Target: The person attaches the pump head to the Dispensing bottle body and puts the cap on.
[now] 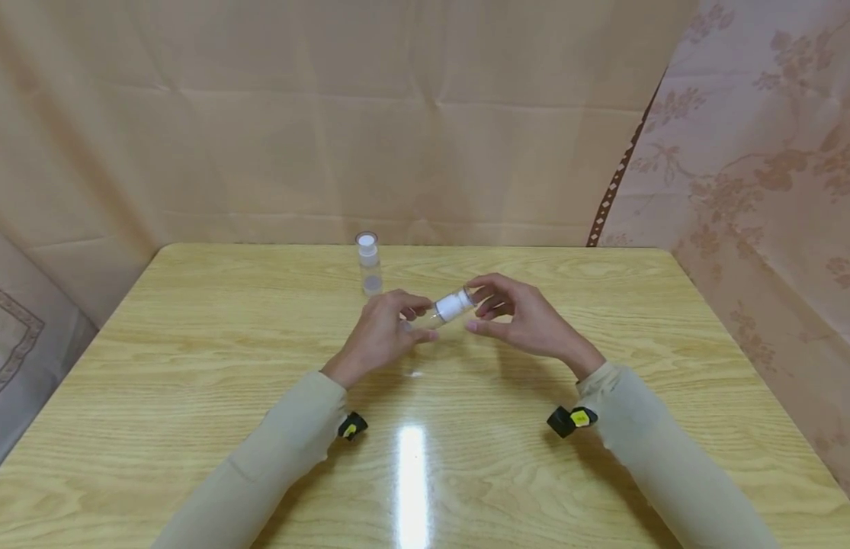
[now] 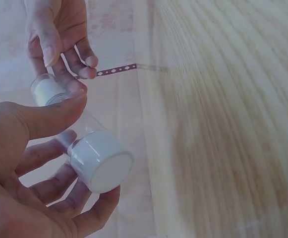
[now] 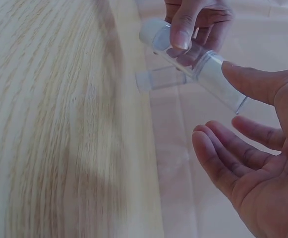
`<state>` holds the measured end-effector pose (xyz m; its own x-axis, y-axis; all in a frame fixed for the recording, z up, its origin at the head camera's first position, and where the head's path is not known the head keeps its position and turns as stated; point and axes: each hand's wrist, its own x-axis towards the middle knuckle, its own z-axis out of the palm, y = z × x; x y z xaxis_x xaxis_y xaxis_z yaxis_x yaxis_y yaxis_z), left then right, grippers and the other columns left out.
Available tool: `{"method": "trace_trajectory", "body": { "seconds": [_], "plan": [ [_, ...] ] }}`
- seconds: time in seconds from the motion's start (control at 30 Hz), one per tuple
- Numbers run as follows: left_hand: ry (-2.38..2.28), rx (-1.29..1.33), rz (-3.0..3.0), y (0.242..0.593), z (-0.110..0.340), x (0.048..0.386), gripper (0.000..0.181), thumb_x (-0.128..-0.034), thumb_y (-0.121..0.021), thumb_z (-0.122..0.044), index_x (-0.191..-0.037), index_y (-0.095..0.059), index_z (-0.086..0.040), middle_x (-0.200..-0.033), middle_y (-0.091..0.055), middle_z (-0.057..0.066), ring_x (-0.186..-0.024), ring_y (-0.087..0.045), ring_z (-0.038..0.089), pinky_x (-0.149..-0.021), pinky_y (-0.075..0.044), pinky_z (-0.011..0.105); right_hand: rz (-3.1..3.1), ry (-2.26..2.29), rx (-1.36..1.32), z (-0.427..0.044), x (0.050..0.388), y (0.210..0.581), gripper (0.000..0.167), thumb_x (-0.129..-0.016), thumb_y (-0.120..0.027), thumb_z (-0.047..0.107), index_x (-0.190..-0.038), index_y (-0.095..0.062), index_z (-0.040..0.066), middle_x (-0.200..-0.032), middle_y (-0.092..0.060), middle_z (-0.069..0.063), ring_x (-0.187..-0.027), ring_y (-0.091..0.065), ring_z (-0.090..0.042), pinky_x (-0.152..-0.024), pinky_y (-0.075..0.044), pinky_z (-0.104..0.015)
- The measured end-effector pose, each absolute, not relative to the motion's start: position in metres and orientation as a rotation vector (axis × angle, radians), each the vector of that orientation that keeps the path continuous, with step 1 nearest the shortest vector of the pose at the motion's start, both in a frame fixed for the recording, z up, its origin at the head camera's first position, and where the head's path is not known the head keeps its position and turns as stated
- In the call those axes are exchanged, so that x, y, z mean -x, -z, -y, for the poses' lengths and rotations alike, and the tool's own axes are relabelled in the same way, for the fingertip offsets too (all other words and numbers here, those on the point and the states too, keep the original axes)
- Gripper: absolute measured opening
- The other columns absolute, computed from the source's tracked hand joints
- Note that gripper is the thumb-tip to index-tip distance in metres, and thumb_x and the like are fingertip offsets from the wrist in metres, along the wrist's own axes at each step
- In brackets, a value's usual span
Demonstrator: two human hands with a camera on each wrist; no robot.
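Note:
A clear cylindrical bottle [image 1: 452, 306] with white end sections is held tilted above the table. My left hand [image 1: 380, 332] grips its lower part between thumb and fingers; the white base [image 2: 104, 161] shows in the left wrist view. Around the other end, which has a white collar under a clear cap [image 3: 222, 83], my right hand [image 1: 524, 316] has its fingers spread and relaxed. Its thumb [image 3: 255, 82] overlaps the cap in the right wrist view; whether it touches, I cannot tell. A second similar bottle [image 1: 370, 267] stands upright beyond my left hand.
The wood-grain table [image 1: 226, 328] has its far edge just past the standing bottle. Behind it hangs a beige curtain [image 1: 397, 137], with a flower-patterned cloth [image 1: 768, 191] on the right. Black wrist devices [image 1: 571, 420] sit under both sleeves.

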<state>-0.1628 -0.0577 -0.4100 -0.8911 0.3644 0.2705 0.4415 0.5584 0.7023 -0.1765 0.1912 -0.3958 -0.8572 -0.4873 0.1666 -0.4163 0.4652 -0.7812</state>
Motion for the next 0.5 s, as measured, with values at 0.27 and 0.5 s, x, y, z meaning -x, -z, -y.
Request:
{"method": "trace_trajectory", "body": {
  "seconds": [0.27, 0.5],
  "plan": [
    [1.406, 0.625, 2.648, 0.415, 0.059, 0.167, 0.04, -0.0812, -0.086, -0.011, -0.116, -0.072, 0.003, -0.113, -0.072, 0.019, -0.1, -0.069, 0.034, -0.086, -0.057, 0.043, -2.631, 1.322, 0.814, -0.195, 0.177, 0.4, 0.051, -0.09, -0.079, 0.012, -0.135, -0.057, 0.001, -0.117, -0.066, -0.019, -0.098, -0.067, -0.025, -0.088, -0.057, -0.043],
    [1.527, 0.562, 2.641, 0.418, 0.06, 0.175, 0.038, -0.0856, -0.082, -0.009, -0.119, -0.07, 0.004, -0.114, -0.072, 0.018, -0.102, -0.068, 0.031, -0.091, -0.056, 0.045, -2.62, 1.286, 0.801, -0.195, 0.176, 0.402, 0.049, -0.092, -0.077, 0.011, -0.135, -0.057, 0.0, -0.116, -0.066, -0.02, -0.099, -0.067, -0.025, -0.088, -0.056, -0.043]
  ]
}}
